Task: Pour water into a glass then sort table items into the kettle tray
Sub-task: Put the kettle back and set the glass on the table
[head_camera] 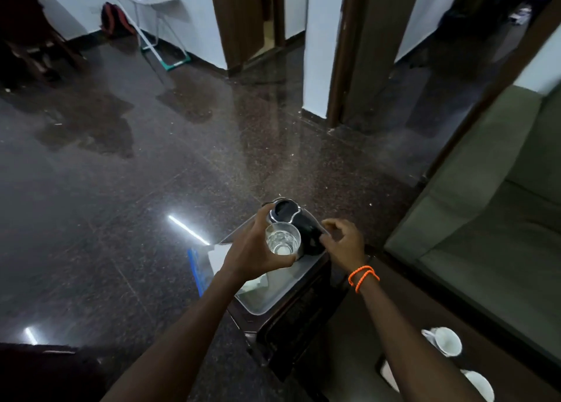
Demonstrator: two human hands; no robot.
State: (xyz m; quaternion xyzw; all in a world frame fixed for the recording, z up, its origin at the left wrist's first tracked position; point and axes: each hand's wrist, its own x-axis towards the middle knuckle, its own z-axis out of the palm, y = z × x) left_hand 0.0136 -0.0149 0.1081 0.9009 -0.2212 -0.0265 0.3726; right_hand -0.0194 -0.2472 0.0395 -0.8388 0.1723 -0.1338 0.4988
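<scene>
Over the tray: the left hand is wrapped around a clear glass with water in it, thumb on the near side, fingers on the far side, held above the tray.
Right hand: the right hand sits at the kettle's right flank with its fingers loosely curled; whether it grips the handle or only touches it cannot be told, since the handle is hidden behind the hand.
Kettle: the dark kettle stands at the far end of the tray, its lid rimmed in silver; the glass and the left hand's fingers cover part of its near side.
Tray: pale and rectangular, resting on a dark wooden side table; something pale lies in it beside the left wrist, too blurred to name.
Hard to make out: a white sheet and a blue strip show at the table's left edge, partly behind the left forearm.
Wrist: an orange band is looped twice around the right wrist.
Around: two white cups lie low on the right, the nearer one cut off by the frame edge and partly behind the right forearm; a green sofa fills the right side; a polished dark floor spreads to the left.
</scene>
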